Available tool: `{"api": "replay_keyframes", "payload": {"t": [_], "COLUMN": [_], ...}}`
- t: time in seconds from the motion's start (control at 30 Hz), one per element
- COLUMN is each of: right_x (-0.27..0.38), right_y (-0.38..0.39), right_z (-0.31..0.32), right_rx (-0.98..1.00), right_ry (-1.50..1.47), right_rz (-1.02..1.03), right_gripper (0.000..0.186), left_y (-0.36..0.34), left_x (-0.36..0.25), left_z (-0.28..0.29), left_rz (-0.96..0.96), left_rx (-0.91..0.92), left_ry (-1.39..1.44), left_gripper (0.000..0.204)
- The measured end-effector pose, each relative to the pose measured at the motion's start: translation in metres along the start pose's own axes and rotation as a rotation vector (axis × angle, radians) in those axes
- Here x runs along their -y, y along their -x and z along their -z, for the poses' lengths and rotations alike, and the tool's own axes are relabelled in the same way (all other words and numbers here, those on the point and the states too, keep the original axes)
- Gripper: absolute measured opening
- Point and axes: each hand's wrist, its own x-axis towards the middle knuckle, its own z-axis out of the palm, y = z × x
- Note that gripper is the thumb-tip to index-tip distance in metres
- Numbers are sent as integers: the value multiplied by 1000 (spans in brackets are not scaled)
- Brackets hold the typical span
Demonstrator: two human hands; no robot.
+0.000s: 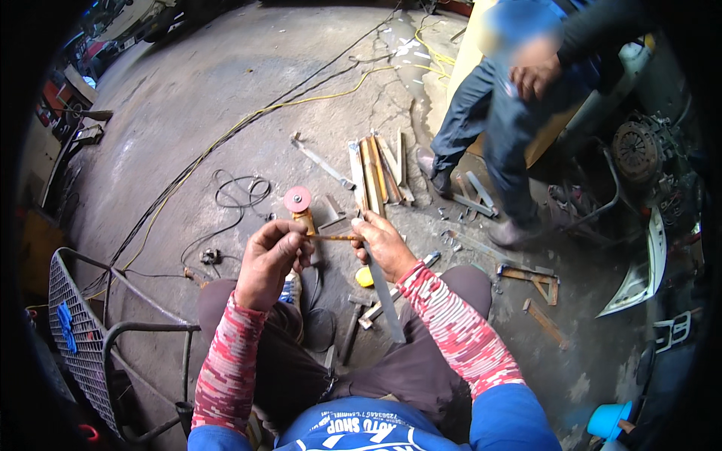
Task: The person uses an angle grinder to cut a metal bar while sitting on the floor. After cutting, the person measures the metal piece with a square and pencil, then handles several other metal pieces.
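A thin rusty metal strip spans the gap between my two hands above my lap. Its left end is pinched between the thumb and fingers of my left hand. My right hand is closed round the other end and also grips a flat grey metal bar, which slants down towards my right thigh. Just beyond my left hand, an angle grinder with a pink disc is on the floor. A yellow round object lies below my right hand, and a hammer between my legs.
Several rusty metal bars lie in a pile ahead. A co-worker stands at the far right. Welded brackets lie on the right floor. A metal-framed mesh chair stands at left. Cables cross the floor.
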Motion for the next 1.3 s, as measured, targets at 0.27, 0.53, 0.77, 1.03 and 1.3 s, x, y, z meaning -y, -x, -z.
{"api": "replay_keyframes", "payload": {"t": [0.27,0.53,0.77,1.03,1.3], "right_x": [10,35,31,57,44], "right_y": [2,21,59,110,114], "right_z": [-4,40,53,53,51], "right_rx": [-50,-186,-262,-302,-364], "right_ry": [125,-136,-359,-312,-322], "right_rz": [100,393,357,478,452], "right_gripper": [26,13,16,21,22], "left_y": [-8,-1,8,3,-1], "left_x": [5,-1,-7,-9,-1], "left_z": [13,33,30,24,29], "left_rz": [-67,-92,-9,31,-125], "left_rx": [-461,-324,-504,-392,-335], "left_ry": [-195,-106,-35,-61,-78], "left_gripper": [26,29,35,35,33]}}
